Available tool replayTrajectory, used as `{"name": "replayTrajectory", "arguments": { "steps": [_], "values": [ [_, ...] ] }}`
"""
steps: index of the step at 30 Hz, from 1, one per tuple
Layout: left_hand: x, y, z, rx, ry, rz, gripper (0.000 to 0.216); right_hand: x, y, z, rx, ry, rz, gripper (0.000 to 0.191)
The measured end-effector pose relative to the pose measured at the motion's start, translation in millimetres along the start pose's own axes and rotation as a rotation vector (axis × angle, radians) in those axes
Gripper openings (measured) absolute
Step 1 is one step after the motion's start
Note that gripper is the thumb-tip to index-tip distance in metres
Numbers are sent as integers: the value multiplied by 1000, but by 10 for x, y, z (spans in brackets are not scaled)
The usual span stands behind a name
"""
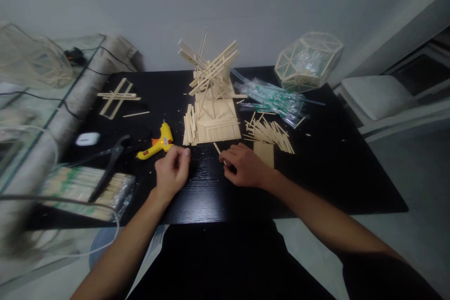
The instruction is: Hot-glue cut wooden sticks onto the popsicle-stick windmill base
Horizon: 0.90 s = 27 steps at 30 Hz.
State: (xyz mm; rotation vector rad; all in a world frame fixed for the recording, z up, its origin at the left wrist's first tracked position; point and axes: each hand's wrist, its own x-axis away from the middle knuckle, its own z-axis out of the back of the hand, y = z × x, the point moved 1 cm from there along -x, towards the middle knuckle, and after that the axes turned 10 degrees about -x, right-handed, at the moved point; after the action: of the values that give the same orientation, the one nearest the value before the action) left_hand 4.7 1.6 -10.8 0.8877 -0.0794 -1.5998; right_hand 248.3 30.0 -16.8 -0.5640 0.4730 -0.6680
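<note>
My right hand (242,164) is closed around a short wooden stick (217,148), whose end pokes out past the fingers toward the model. Curled into a loose pinch, my left hand (173,168) rests just in front of a yellow glue gun (158,143); anything between its fingers is hidden. Beyond both hands stands a windmill model (218,124) built from wooden sticks, with crossed sails (215,66) at its upper part. A small flat stick panel (264,153) lies partly behind my right wrist, below a heap of loose cut sticks (272,134).
Green-and-clear plastic wrappers (274,96) lie back right, near a faceted stick frame (309,61). At left are a crossed stick frame (117,97), a white case (87,138), dark-handled pliers (110,164) and a packet of sticks (82,187). Cables hang along the left side.
</note>
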Motion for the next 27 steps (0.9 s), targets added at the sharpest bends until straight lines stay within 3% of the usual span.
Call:
{"name": "replayTrajectory", "arguments": {
  "steps": [6,18,21,27],
  "values": [
    [-3,1,-10,13,-28,-33,24,8,14,-9,-5,49,28,16],
    [-29,3,-76,73,-238,29,21,27,-61,13,-448,247,1,5],
    [-22,17,-100,216,-311,134,26,32,-92,-22,-438,269,38,5],
    [-76,75,-125,711,-448,406,33,22,-57,-85,-407,292,16,8]
  ]
}}
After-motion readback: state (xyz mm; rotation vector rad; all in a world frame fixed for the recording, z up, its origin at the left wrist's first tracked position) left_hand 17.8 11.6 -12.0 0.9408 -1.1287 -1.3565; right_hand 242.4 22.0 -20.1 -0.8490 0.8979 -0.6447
